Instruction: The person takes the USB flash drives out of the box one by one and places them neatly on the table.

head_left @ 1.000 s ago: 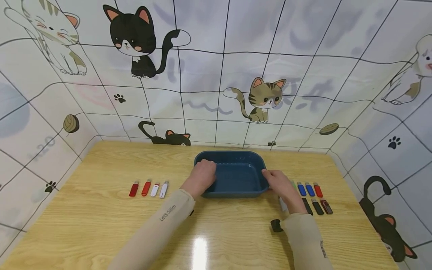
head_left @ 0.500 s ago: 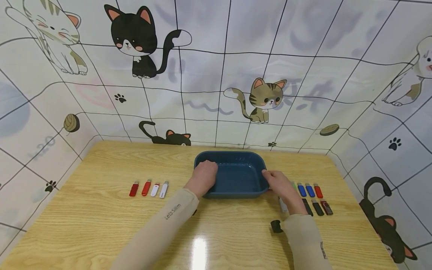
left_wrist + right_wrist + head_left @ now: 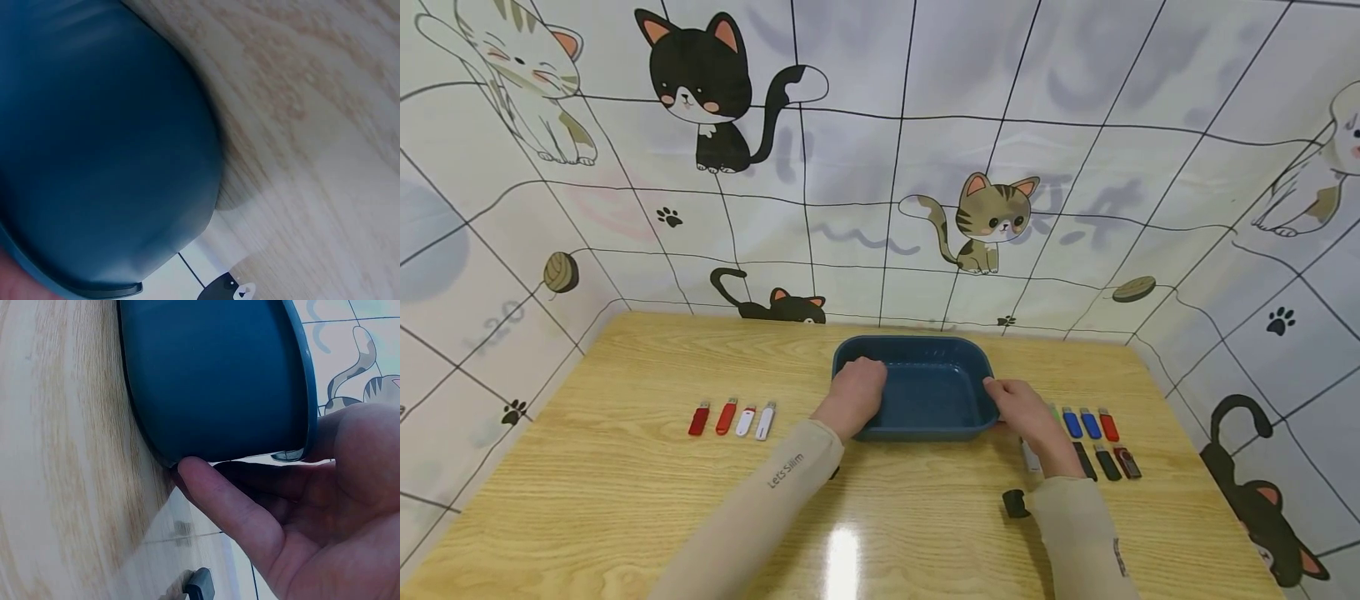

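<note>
A dark blue rectangular tray (image 3: 928,396) with rounded corners rests on the wooden table, its visible inside bare. At its left end my left hand (image 3: 859,392) is curled over the rim. From the left wrist, mostly the tray's outer wall (image 3: 112,137) shows, with a bit of skin (image 3: 19,281) behind the rim; the fingertips are hidden. My right hand (image 3: 1022,410) grips the right end. In the right wrist view, one finger of that hand (image 3: 300,512) reaches to the tray's lower edge and others wrap the end wall.
Several USB sticks lie in a row on the left, including a red one (image 3: 726,417) and a white one (image 3: 765,422). More lie right of the tray, among them a blue one (image 3: 1072,422) and a black one (image 3: 1107,461), partly behind my right hand. A cat-print cloth (image 3: 850,167) backs the table.
My left hand and forearm have shifted slightly to the right along the tray's left end. The right hand, the tray and the USB sticks stay in place.
</note>
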Demonstrator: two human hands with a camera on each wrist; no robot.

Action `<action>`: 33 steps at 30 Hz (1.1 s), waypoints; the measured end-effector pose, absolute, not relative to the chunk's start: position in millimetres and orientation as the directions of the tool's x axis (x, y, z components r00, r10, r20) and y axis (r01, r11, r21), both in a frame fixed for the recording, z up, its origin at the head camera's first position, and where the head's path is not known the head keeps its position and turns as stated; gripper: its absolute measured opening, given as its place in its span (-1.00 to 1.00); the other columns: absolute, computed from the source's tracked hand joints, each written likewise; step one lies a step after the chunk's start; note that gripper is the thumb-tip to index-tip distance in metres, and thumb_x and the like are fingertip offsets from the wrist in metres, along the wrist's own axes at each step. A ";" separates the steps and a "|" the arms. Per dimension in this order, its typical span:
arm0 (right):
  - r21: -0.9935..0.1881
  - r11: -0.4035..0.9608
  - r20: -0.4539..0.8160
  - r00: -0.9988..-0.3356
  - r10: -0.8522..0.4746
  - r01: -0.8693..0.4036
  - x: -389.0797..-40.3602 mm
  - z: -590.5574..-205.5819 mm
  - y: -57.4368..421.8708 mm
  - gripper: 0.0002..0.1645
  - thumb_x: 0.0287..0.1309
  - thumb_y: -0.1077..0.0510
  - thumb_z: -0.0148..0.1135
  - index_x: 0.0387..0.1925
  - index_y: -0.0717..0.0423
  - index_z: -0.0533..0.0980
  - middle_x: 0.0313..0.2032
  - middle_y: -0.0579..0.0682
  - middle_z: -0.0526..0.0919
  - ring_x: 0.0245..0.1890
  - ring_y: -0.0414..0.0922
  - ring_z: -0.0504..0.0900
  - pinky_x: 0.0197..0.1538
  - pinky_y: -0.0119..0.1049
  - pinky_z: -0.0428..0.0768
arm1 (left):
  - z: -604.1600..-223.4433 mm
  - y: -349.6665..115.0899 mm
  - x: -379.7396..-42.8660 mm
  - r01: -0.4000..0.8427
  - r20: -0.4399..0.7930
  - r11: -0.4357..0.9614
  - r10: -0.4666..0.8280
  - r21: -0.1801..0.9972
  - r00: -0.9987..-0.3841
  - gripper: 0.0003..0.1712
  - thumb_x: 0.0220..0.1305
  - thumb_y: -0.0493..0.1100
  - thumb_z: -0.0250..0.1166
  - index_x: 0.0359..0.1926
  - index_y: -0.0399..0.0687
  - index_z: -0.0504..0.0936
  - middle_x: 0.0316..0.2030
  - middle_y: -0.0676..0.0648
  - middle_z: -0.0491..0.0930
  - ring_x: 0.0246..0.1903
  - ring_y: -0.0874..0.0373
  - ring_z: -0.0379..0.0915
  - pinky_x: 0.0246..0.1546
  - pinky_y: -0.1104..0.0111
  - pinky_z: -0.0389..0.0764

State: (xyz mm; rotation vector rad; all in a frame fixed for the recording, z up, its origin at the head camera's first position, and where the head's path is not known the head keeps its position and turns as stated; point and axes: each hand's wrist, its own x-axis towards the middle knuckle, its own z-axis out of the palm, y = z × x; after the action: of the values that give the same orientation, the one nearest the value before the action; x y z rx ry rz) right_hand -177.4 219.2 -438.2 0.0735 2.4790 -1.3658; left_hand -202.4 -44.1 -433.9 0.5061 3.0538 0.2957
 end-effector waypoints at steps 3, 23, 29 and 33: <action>-0.814 0.550 -0.290 -0.952 -0.103 0.188 -178.1 -438.0 219.0 -0.32 0.66 -0.04 -0.22 0.36 0.51 0.33 0.39 0.50 0.30 0.35 0.35 0.39 0.12 0.03 0.68 | -433.5 -44.4 -202.6 0.313 0.002 0.929 0.319 0.198 -0.948 -0.80 0.50 -0.40 0.14 -0.19 -0.26 0.71 -0.27 -0.24 0.71 -0.23 -0.09 0.71 -0.25 0.12 0.76; -0.807 0.555 -0.302 -0.949 -0.094 0.201 -176.3 -435.4 217.2 -0.29 0.66 -0.04 -0.23 0.42 0.54 0.25 0.40 0.52 0.27 0.36 0.35 0.39 0.14 0.03 0.67 | -421.0 -56.3 -206.1 0.325 0.025 0.893 0.334 0.310 -0.942 -0.83 0.41 -0.30 0.31 -0.38 -0.22 0.70 -0.44 -0.12 0.66 -0.39 0.06 0.59 -0.31 0.19 0.69; -0.804 0.560 -0.302 -0.949 -0.092 0.202 -176.4 -435.2 216.5 -0.29 0.66 -0.04 -0.22 0.42 0.53 0.26 0.40 0.51 0.28 0.36 0.35 0.39 0.15 0.04 0.67 | -416.2 -60.3 -202.4 0.344 0.058 0.871 0.346 0.351 -0.936 -0.81 0.36 -0.31 0.34 -0.43 -0.16 0.72 -0.45 -0.06 0.65 -0.47 0.15 0.44 -0.39 0.28 0.58; -0.806 0.555 -0.308 -0.946 -0.098 0.205 -176.5 -434.8 217.0 -0.27 0.66 -0.06 -0.22 0.44 0.53 0.23 0.42 0.51 0.25 0.38 0.36 0.35 0.16 0.05 0.66 | -407.3 -62.7 -195.7 0.352 0.079 0.862 0.348 0.365 -0.934 -0.85 0.36 -0.31 0.34 -0.40 -0.17 0.73 -0.43 -0.06 0.65 -0.45 0.14 0.43 -0.38 0.28 0.56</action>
State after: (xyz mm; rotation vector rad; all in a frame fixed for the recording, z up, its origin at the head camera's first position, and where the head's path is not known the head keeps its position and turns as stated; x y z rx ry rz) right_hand -176.5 217.0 -434.8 0.0881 2.4752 -1.3446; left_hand -195.7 -62.7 -407.3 0.5714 3.0409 0.5997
